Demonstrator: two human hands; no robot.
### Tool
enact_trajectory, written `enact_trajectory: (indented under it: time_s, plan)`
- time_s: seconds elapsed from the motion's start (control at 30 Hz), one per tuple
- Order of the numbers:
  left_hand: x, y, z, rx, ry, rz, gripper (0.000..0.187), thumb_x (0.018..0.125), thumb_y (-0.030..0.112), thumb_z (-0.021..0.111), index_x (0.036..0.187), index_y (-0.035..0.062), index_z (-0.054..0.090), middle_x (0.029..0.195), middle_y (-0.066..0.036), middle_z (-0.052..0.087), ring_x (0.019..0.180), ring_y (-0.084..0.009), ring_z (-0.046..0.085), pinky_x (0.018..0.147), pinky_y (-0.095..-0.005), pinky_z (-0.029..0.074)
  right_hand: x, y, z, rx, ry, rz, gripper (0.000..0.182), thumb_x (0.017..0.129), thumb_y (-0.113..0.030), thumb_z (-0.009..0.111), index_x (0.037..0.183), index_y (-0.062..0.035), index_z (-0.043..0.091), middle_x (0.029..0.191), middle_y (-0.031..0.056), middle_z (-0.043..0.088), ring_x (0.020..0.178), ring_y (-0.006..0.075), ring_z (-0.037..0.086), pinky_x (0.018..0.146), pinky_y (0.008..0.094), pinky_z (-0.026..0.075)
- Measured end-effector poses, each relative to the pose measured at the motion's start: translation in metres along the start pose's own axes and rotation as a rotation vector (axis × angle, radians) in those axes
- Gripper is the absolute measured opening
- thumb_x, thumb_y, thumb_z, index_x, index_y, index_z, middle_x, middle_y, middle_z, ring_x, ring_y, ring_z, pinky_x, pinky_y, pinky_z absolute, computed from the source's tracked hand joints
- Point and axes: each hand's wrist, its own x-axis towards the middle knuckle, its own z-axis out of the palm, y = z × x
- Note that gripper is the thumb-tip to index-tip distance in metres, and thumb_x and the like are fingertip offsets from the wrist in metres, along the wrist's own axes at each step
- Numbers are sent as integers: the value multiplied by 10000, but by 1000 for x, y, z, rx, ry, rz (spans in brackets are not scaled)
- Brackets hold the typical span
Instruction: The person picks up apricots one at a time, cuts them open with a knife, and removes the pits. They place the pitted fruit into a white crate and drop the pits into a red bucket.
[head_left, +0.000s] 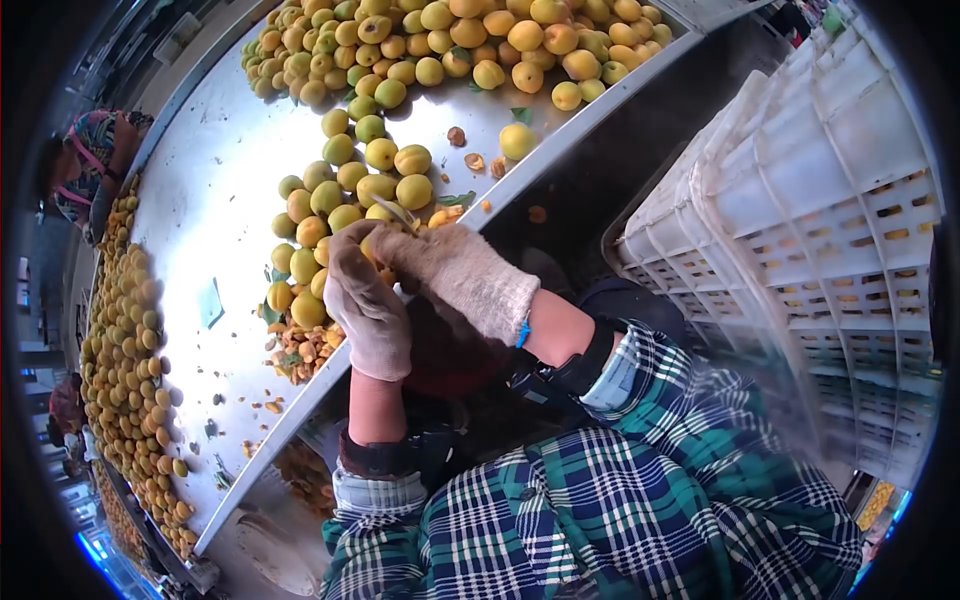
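My left hand (366, 305), in a pale work glove, is curled round an apricot (384, 271), mostly hidden between the two gloves. My right hand (450, 268), in a browner, stained glove, presses against it from the right. A small knife's blade (394, 212) sticks out past the fingers of my right hand; its handle is hidden in the glove. Loose whole apricots (325, 198) lie on the metal table just beyond my hands. Below and left of my left hand is a heap of torn apricot pieces (305, 345) with some leaves.
A large pile of apricots (440, 45) covers the far end of the metal table (205, 215), and another row (125, 360) runs along its left edge. White plastic crates (770, 220) stand stacked at my right. Another person (92, 165) is across the table at the left.
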Motion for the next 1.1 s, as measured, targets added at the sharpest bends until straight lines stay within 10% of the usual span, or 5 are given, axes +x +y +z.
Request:
enact_trajectory:
  time_s: [0.13, 0.43, 0.7, 0.87, 1.1]
  plan:
    - [2, 1, 3, 92, 23, 117, 648, 1002, 523, 206, 1000, 10, 603, 851, -103, 607, 745, -187, 562, 708, -301, 450, -16, -26, -11, 522, -121, 371, 258, 926, -301, 501, 987, -71, 602, 654, 73, 587, 483, 182, 589, 438, 286, 479]
    - [17, -6, -13, -765, -6, -760, 572, 970, 547, 344, 1138, 39, 545, 989, -82, 631, 890, -188, 616, 741, -279, 525, -10, -11, 6, 19, 191, -486, 333, 920, -326, 557, 837, -4, 570, 662, 93, 569, 695, 188, 587, 652, 323, 461]
    - [30, -16, -25, -1114, 123, -940, 364, 969, 395, 418, 1119, 85, 536, 1017, -83, 621, 686, -165, 563, 507, -214, 427, -6, 3, -24, -484, 313, -114, 340, 878, -329, 590, 1071, -50, 606, 774, 138, 642, 769, 257, 641, 731, 367, 510]
    - [28, -21, -28, -1045, 92, -870, 368, 935, 251, 467, 1248, 63, 506, 1198, -129, 563, 968, -251, 589, 666, -276, 499, -15, -32, -62, 607, 677, 13, 246, 851, -159, 585, 1060, -30, 593, 578, 27, 515, 355, 114, 448, 361, 229, 369]
    - [43, 8, -23, -510, -309, -563, 389, 938, 375, 498, 1086, 20, 555, 1042, -105, 590, 841, -201, 620, 684, -316, 527, -19, -1, -118, 1404, 813, -161, 178, 863, -167, 635, 941, -44, 531, 647, 38, 455, 442, 146, 433, 413, 300, 381]
